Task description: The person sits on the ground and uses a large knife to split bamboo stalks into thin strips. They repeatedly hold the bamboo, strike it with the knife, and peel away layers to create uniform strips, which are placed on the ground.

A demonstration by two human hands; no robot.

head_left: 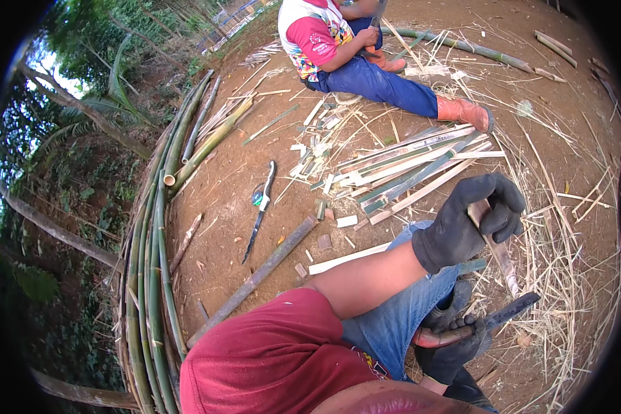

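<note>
My left hand [472,221], in a black glove, is closed around a short pale bamboo strip [500,255] that points down toward the ground. Just below it my right hand [452,345], also in a black glove, grips a knife [493,321] with a reddish-brown handle and a dark blade pointing right. Both hands are over my blue-jeaned leg [386,317], with dry bamboo shavings on the dirt around them.
A pile of split bamboo strips [414,165] lies ahead. A second knife [259,207] rests on the dirt beside a bamboo pole [255,279]. Long green bamboo poles [152,276] line the left edge. Another person [352,55] sits at the top, wearing orange boots.
</note>
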